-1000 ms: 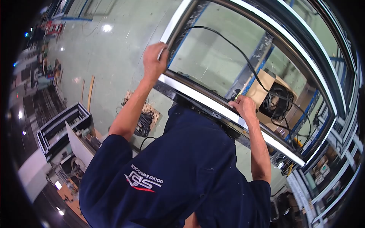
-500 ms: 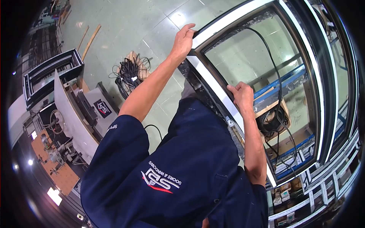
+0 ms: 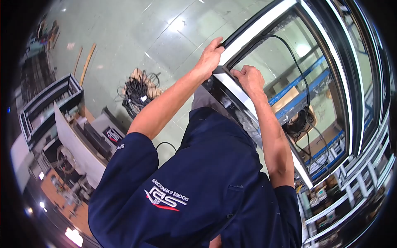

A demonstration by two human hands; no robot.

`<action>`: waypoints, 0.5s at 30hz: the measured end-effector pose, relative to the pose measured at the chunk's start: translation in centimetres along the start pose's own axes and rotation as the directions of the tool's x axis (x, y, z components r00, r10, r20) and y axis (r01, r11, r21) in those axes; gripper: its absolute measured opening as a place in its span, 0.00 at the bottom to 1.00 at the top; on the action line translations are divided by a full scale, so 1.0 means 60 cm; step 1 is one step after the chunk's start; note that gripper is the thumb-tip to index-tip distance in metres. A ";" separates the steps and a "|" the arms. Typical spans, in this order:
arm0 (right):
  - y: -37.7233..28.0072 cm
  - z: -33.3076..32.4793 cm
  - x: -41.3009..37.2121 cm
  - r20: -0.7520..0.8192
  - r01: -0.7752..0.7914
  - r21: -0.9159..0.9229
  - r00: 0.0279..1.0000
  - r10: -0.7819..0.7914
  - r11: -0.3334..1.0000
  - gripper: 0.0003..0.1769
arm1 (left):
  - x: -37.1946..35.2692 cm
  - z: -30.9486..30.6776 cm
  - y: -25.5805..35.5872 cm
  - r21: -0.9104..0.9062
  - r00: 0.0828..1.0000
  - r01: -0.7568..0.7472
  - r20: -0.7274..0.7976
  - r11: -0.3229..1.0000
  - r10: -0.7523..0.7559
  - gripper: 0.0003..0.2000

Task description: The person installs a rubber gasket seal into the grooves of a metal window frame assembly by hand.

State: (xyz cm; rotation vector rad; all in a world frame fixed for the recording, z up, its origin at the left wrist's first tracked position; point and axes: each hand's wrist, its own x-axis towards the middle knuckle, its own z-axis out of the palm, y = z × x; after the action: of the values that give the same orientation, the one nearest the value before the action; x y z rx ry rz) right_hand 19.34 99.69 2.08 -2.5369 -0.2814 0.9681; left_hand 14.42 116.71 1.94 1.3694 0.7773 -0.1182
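A window frame (image 3: 258,29) with white faces and black edges lies tilted in front of me on the right. My left hand (image 3: 210,60) is closed on its outer edge at the near corner, fingertips over the black rim. My right hand (image 3: 249,79) is by the same corner, fingers curled and thumb pressed to the inner edge. Whatever it may pinch there is hidden. A thin black cord or strip (image 3: 307,89) arches across the frame's opening, running from its upper inner edge down toward a dark coil (image 3: 298,122) seen through the opening.
Beneath the frame stand blue supports (image 3: 304,99). More frames and racking (image 3: 335,211) are at right. At left, a bundle of black cables (image 3: 138,93) and wooden sticks (image 3: 87,64) lie on the floor, near black frames (image 3: 51,107) and an upright pale panel (image 3: 76,144).
My right hand has slid along the frame's inner edge, up to the near corner beside my left hand. My left hand keeps its hold. The view has shifted slightly.
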 end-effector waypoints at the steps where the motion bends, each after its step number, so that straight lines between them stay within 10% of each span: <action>1: -0.004 0.003 -0.003 -0.024 -0.009 0.000 1.000 0.009 1.000 0.23 | 0.003 -0.003 -0.004 0.008 1.000 -0.004 0.023 1.000 0.004 0.27; 9: -0.014 0.038 -0.016 -0.256 -0.067 0.171 0.960 0.110 0.983 0.22 | 0.026 -0.039 -0.002 0.357 0.958 -0.119 0.286 0.927 0.013 0.24; 15: -0.036 0.016 0.075 -0.483 -0.077 0.100 0.868 0.117 0.992 0.24 | 0.093 0.025 -0.015 0.546 0.853 -0.519 0.280 0.657 0.441 0.25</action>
State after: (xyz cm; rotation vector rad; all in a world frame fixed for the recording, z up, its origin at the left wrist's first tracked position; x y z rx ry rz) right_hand 21.93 103.34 -0.26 -2.6347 0.0362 0.3285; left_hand 18.77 117.14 -1.90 2.1300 0.2310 -0.0276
